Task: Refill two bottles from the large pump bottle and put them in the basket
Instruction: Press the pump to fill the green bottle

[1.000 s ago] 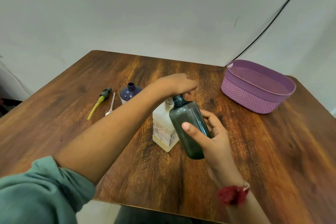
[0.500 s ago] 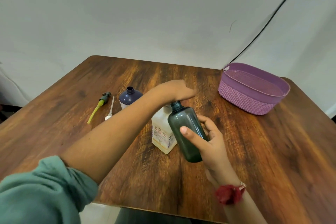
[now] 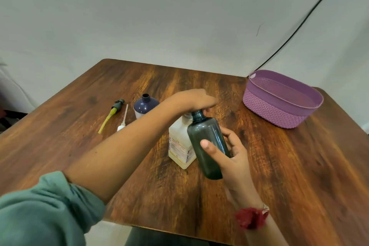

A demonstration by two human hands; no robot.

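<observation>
Head view: the right hand (image 3: 233, 156) grips a smoky grey translucent plastic bottle (image 3: 207, 142), thumb across its front and fingers (image 3: 229, 135) curled behind, tilted above the wooden tabletop (image 3: 289, 175). Its open neck sits beside the white square pump bottle (image 3: 178, 146), under the left hand (image 3: 191, 99), whose relaxed fingers rest palm-down on the pump. A purple woven basket (image 3: 279, 114) stands well apart.

A dark brown wooden table (image 3: 299, 175) with streaky grain fills the lower room. Behind the table rises a plain pale grey wall (image 3: 159, 16). A thin black cable (image 3: 299, 25) slants down that wall toward the table's far right corner, passing a small dark scratch (image 3: 258, 30).
</observation>
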